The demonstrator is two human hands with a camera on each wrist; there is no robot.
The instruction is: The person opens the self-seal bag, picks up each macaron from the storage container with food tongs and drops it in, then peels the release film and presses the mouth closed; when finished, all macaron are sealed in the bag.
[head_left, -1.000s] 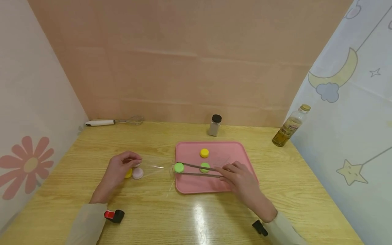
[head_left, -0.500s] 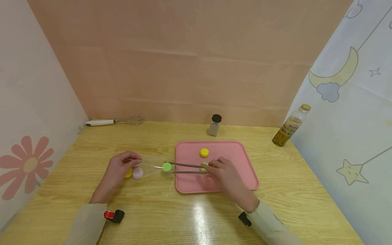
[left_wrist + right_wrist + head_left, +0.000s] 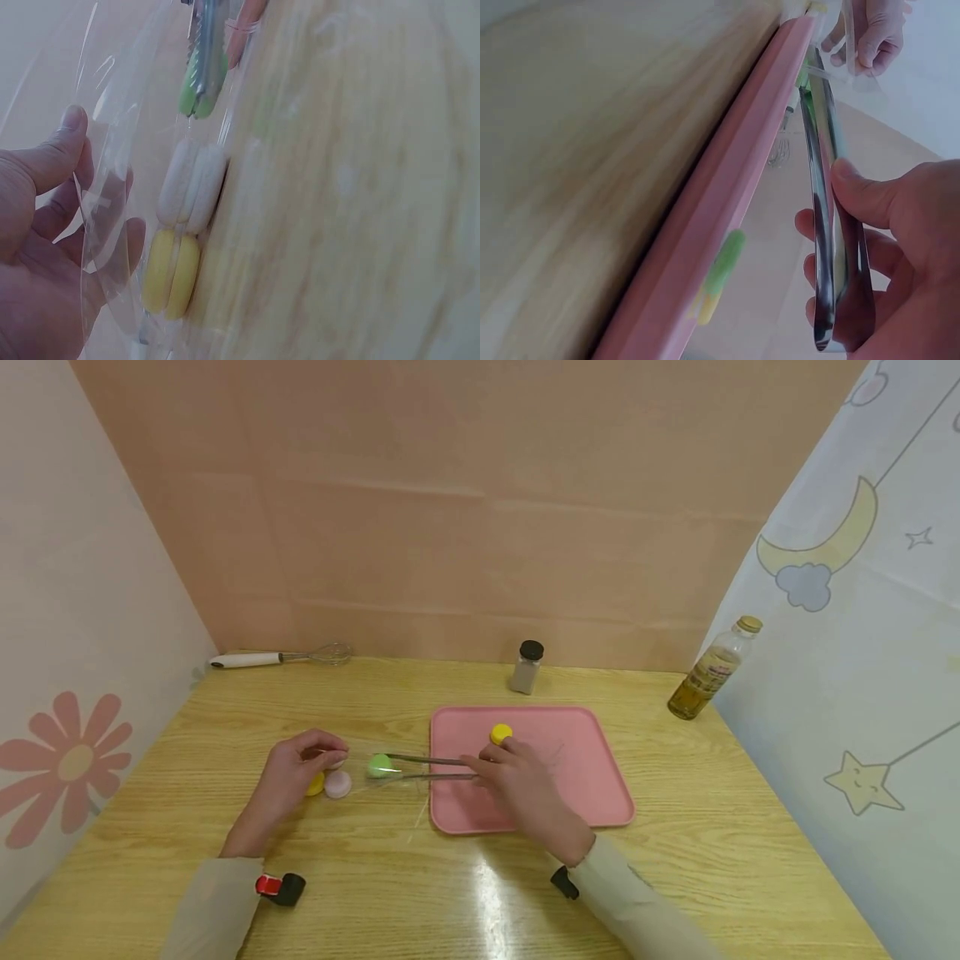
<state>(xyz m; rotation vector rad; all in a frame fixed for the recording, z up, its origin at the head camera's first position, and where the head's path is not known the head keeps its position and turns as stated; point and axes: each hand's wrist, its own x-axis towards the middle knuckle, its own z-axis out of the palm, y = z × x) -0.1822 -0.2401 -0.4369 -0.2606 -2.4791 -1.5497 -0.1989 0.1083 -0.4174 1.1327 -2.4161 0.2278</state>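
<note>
My left hand (image 3: pixel 288 768) pinches the edge of a clear plastic bag (image 3: pixel 105 195) lying on the table. Inside it, a yellow macaron (image 3: pixel 171 274) and a pale pink macaron (image 3: pixel 193 184) sit in a row, as the left wrist view shows. My right hand (image 3: pixel 521 789) holds metal tongs (image 3: pixel 825 172), whose tips grip a green macaron (image 3: pixel 379 767) within the bag's mouth, just short of the pink one. The pink tray (image 3: pixel 585 802) lies under my right hand. On it are a yellow macaron (image 3: pixel 501 732) and another green macaron (image 3: pixel 726 262), which my hand hides in the head view.
A small black-lidded jar (image 3: pixel 527 670) stands behind the tray. The glass bottle (image 3: pixel 705 681) of amber liquid is at the back right. At the back left lies a whisk (image 3: pixel 255 660) with a white handle. Walls close off the back and both sides.
My right hand has moved left with the tongs, carrying the green macaron from over the tray's left edge into the bag. My left hand has stayed in place.
</note>
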